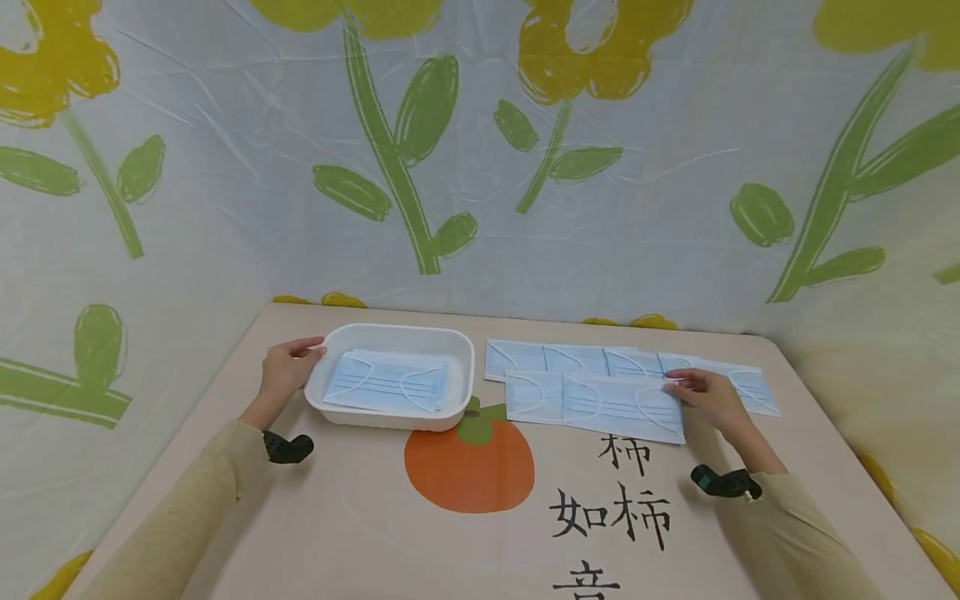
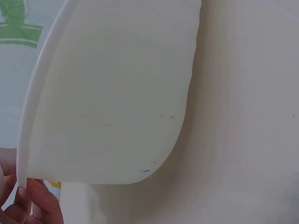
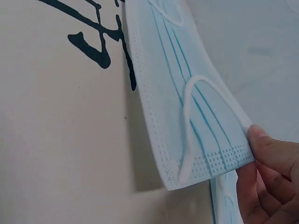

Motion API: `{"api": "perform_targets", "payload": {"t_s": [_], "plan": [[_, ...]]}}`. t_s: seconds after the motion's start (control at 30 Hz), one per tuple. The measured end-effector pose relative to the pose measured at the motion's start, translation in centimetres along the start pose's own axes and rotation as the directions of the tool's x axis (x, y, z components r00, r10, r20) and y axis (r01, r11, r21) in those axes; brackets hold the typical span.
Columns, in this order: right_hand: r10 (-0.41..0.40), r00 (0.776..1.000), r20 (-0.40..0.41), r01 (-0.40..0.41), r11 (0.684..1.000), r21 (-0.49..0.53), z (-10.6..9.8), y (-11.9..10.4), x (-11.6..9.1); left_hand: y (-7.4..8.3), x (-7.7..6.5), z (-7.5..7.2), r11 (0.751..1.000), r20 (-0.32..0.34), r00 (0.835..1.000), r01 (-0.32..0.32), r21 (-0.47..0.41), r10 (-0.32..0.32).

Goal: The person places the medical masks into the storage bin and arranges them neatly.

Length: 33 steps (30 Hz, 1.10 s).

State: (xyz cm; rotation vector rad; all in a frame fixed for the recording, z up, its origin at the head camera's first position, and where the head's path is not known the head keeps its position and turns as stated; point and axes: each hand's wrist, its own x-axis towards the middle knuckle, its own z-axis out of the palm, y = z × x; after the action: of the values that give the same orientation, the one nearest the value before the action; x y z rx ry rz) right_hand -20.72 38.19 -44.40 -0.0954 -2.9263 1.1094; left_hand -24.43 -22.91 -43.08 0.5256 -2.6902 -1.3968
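My left hand [image 1: 283, 375] pinches the rim of a white plastic tray [image 1: 341, 414] at its left end. In the left wrist view, the fingers and thumb sit on either side of the rim, beside the tray's outer wall [image 2: 112, 93]. A blue pleated face mask [image 1: 386, 382] lies inside the tray. At the right, my right hand [image 1: 712, 404] pinches the right end of another face mask [image 1: 618, 408], whose near corner is raised off the table in the right wrist view [image 3: 168, 107]. Several overlapping masks [image 1: 517, 354] lie behind and beside it, partly covered.
The tray and masks lie on a pale table [image 1: 337, 517] printed with an orange persimmon [image 1: 468, 475] and black characters [image 1: 611, 517]. A flower-patterned sheet [image 1: 262, 167] hangs behind the table and along its sides.
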Motion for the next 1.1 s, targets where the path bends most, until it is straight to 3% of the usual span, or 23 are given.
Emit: {"api": "perform_targets", "payload": {"t_s": [0.23, 0.47, 0.6, 0.73, 0.83, 0.93, 1.1], "plan": [[0.011, 1.0, 0.029, -0.01, 1.0, -0.023, -0.2, -0.3, -0.2, -0.9, 0.8, 0.5, 1.0, -0.021, 1.0, 0.003, -0.025, -0.004], [-0.057, 0.997, -0.047, 0.059, 0.998, 0.038, -0.6, -0.6, -0.4, -2.1, 2.0, 0.7, 1.0, -0.024, 1.0, -0.012, -0.019, 0.011], [-0.089, 0.994, -0.07, 0.092, 0.994, 0.051, -0.9, -0.7, -0.4, -1.5, 1.4, 0.4, 1.0, -0.013, 1.0, -0.019, -0.022, 0.019], [-0.103, 0.99, -0.099, 0.114, 0.987, 0.112, -0.8, 1.3, 0.9, -1.0, 1.0, 0.2, 1.0, -0.012, 1.0, -0.016, -0.019, 0.016], [-0.106, 0.982, -0.154, 0.123, 0.987, 0.107, -0.3, 4.0, 2.6, -1.6, 1.6, 0.5, 1.0, -0.014, 1.0, -0.015, -0.009, 0.015], [-0.132, 0.973, -0.188, 0.146, 0.987, 0.061, 0.2, 6.1, 4.0, -2.7, 2.6, 0.8, 1.0, -0.015, 1.0, -0.018, -0.024, 0.018], [-0.13, 0.973, -0.193, 0.146, 0.986, 0.074, 0.3, 6.7, 4.6, -5.5, 5.3, 2.1, 0.999, -0.034, 0.998, -0.043, -0.005, 0.043]]}}
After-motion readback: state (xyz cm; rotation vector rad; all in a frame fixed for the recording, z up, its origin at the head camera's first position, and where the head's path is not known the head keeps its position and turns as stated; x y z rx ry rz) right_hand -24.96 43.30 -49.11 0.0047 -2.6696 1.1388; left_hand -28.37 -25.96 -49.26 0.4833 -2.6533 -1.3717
